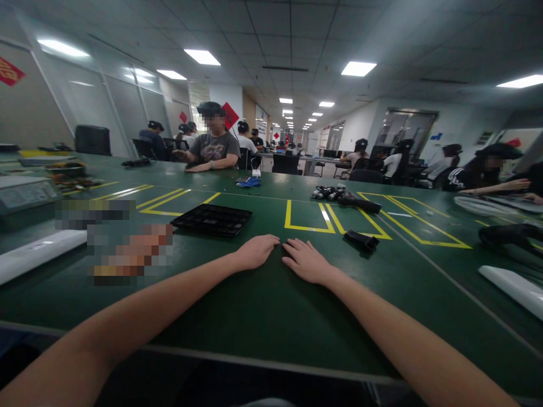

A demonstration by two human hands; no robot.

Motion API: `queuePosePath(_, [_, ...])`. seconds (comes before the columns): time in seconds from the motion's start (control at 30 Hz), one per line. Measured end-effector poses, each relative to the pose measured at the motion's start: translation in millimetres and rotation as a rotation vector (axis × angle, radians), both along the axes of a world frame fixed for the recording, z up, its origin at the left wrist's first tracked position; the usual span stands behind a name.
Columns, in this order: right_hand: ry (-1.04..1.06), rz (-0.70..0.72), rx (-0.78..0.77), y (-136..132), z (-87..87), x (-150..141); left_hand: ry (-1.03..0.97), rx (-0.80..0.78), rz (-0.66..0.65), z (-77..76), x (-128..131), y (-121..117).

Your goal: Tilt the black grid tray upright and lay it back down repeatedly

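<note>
My left hand [257, 251] lies palm down on the green table [254, 311], its fingers stretched toward the right. Just across a narrow gap, my right hand [307, 261] rests flat with fingers somewhat apart. Neither hand holds anything. Nearest to the left hand is a shallow black plastic tray [212, 219], beyond it and to the left. A small black box-like piece [361, 241] lies to the right of my right hand; its kind is unclear.
Yellow tape outlines [311, 229] mark the tabletop. Farther back lie a heap of dark cables [331, 193] and a blue item [249, 182]. Long white pieces [42, 253] flank both sides. A person in a dark T-shirt [216, 148] sits opposite; others sit around the room.
</note>
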State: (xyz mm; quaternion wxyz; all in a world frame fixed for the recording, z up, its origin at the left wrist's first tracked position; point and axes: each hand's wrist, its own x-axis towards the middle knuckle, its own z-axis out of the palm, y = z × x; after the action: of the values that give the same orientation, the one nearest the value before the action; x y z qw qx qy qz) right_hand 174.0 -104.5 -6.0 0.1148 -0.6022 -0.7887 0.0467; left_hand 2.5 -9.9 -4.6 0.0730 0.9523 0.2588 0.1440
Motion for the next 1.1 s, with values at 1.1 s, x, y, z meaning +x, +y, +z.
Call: queuePosePath(1.1, [-0.085,-0.847,0.079,6,-11.6,179,-0.036,-0.045,0.298,8.4,-4,2])
